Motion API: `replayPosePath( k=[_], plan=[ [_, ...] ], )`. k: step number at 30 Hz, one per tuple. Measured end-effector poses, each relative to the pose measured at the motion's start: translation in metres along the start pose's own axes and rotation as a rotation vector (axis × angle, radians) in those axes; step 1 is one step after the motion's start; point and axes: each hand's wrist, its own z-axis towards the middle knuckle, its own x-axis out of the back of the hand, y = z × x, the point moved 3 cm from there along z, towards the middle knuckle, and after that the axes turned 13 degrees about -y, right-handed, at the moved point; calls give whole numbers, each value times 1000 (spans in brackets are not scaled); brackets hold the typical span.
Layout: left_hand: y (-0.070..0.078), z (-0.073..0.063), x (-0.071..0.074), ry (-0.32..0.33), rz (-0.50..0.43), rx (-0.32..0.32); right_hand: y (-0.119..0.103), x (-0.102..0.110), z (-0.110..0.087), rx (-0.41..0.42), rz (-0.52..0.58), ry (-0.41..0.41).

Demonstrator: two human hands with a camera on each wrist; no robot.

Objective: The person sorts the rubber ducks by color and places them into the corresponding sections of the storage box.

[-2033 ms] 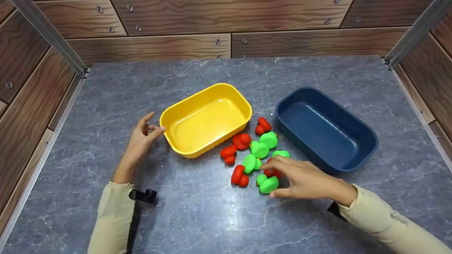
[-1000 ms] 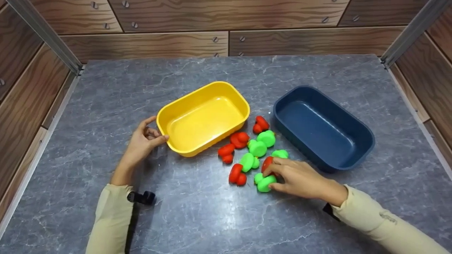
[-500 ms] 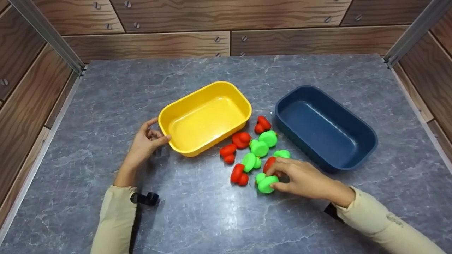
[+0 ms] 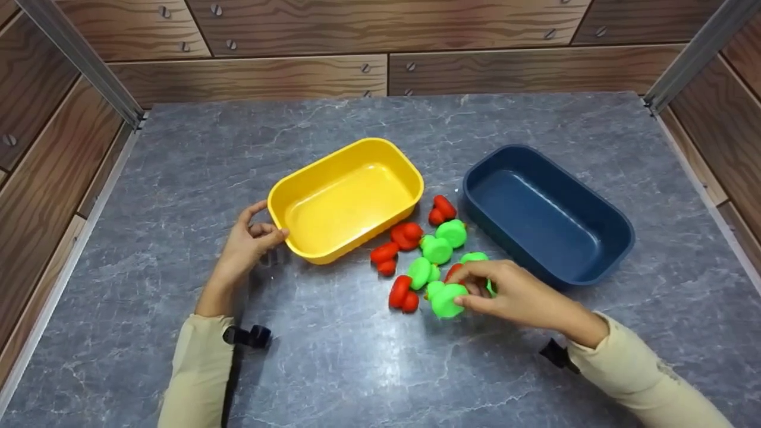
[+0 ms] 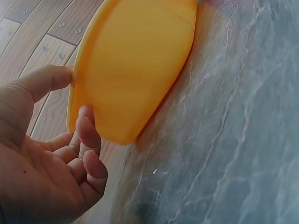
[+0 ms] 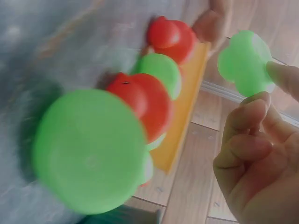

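Note:
My right hand pinches a green toy duck between thumb and fingertips. In the right wrist view that duck is held above the table, apart from the others. My left hand holds the near left end of the yellow bin, thumb and forefinger at its rim. Its other fingers are curled loosely outside the bin wall, as the left wrist view shows. Several red ducks and green ducks lie in a cluster between the bins. Part of a red duck shows behind my right fingers.
A dark blue bin stands right of the ducks, with nothing inside. The yellow bin holds nothing either. Both rest on a grey marbled tabletop. Wood-patterned panels enclose the back and sides.
My right hand has come down onto the green duck, pinched it and raised it slightly. My left hand has moved onto the yellow bin's rim. The bins stay in place.

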Motion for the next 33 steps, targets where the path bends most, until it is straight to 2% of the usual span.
replayPosePath(
  k=[6,9,13,18,25,33],
  plan=[
    [-2,1,0,-1,-15,11,-12,9,6,32,40,75],
    [-2,1,0,7,-32,10,-17,11,12,14,73,119],
    [-2,1,-1,24,-58,15,-20,13,25,-21,165,163],
    [-2,0,-2,38,-84,27,-25,16,44,-4,286,195],
    [-2,0,-2,26,-99,-14,-28,22,68,12,450,237],
    [-3,3,-6,35,-124,-7,-29,23,98,20,530,290]
  ],
)
